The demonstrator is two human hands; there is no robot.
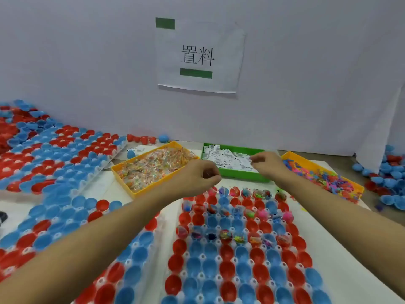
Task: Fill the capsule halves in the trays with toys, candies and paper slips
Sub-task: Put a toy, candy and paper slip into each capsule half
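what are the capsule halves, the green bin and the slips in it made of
Capsule halves: likely thin moulded plastic, glossy, with highlights on the red and blue shells.
Green bin: probably rigid plastic, smooth, evenly coloured, straight walls.
Slips: look like paper, matte white with dark print, lying loosely piled.

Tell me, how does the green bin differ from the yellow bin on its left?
The green bin holds small white paper slips, while the yellow bin holds candies in clear, colourful wrappers. The green bin lies roughly square to the wall; the yellow bin sits at an angle. The right hand hovers at the green bin's slips, whereas the left hand is just beside the yellow bin's near corner, fingers curled. Both are shallow rectangular plastic bins behind the capsule tray.
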